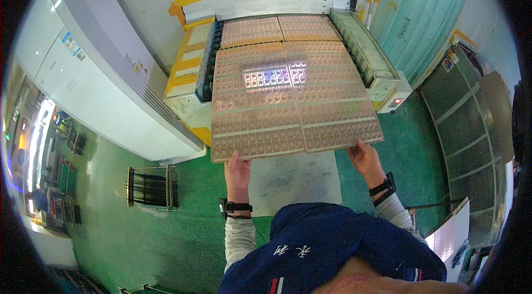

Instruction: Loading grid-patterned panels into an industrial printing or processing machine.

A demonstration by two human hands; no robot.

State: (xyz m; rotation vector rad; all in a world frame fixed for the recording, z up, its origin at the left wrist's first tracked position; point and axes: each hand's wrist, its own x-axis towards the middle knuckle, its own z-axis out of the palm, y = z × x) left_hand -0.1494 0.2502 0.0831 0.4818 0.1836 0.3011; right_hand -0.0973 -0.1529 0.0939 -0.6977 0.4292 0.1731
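Observation:
A broad copper-coloured circuit board panel (255, 119) with rows of small repeated patterns sticks out toward me from a conveyor machine (191, 67). A line runs down its middle; whether it is one sheet or two side by side I cannot tell. My left hand (237, 172) grips the near edge toward the left corner, fingers partly hidden beneath. Near the right corner, my right hand (366, 161) holds the same edge, its fingertips at the underside. Farther in, more patterned copper panel (252, 31) lies on the machine's bed, just beyond the near one.
Left of the machine stands a tall white cabinet (88, 61). A black slotted rack (152, 187) sits on the green floor. A grey mat (293, 177) lies below the panel. Dark framed screens (460, 122) lean at the right, with a pale board (449, 233) nearer me.

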